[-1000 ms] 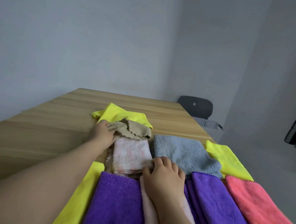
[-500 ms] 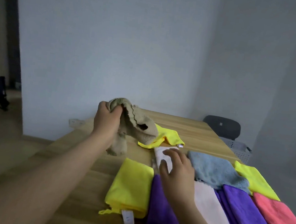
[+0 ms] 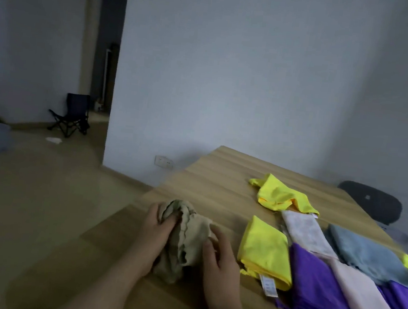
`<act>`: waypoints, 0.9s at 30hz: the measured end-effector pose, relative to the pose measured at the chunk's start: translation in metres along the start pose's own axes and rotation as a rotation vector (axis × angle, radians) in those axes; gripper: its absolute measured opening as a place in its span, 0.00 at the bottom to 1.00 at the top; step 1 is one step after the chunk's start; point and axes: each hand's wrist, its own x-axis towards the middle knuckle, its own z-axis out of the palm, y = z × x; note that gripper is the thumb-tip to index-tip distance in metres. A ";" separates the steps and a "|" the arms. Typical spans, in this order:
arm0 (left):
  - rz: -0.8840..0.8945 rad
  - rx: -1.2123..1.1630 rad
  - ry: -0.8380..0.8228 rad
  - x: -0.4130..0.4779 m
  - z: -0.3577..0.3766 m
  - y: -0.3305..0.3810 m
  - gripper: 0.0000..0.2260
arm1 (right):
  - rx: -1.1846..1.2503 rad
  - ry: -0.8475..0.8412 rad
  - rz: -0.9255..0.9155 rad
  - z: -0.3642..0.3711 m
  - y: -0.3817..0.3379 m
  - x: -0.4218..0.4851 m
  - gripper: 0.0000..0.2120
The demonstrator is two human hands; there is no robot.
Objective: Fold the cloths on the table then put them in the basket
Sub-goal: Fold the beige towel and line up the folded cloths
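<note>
A crumpled beige cloth [image 3: 186,238] lies on the wooden table [image 3: 220,181] near its left edge. My left hand [image 3: 156,227] grips the cloth's upper left part, fingers curled into its folds. My right hand [image 3: 220,254] holds the cloth's right side between thumb and fingers. To the right lie a folded yellow cloth [image 3: 264,251], a purple cloth [image 3: 317,284], a pale pink cloth [image 3: 359,296], a grey-blue cloth [image 3: 369,252] and a loose yellow cloth [image 3: 279,193]. No basket shows in this frame.
A black office chair [image 3: 371,204] stands behind the table's far right side. A white wall with a socket [image 3: 163,161] rises beyond the table. A folding chair [image 3: 72,114] stands on the floor at the left by a dark doorway.
My left hand carried the beige cloth from the pile to the table's left part and set it down. My right hand left the pink cloth and took the beige cloth's right side. The view swung left.
</note>
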 end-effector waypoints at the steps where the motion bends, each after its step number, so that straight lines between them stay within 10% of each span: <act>1: -0.035 -0.076 -0.057 0.000 -0.002 0.000 0.06 | 0.082 0.003 0.024 0.008 -0.002 0.004 0.16; 8: -0.214 -0.290 -0.151 0.012 -0.002 0.008 0.13 | 0.029 -0.001 -0.030 0.028 0.001 0.036 0.23; 15: -0.268 -0.278 -0.124 0.011 0.001 0.016 0.17 | -0.281 0.447 -0.121 0.009 0.004 0.035 0.08; 23: -0.319 -0.302 -0.279 -0.001 0.004 0.015 0.18 | 0.116 0.162 -0.034 0.006 -0.005 0.022 0.11; 27: -0.292 -0.367 -0.318 -0.005 0.007 0.015 0.18 | -0.062 -0.094 -0.128 0.011 -0.002 0.015 0.25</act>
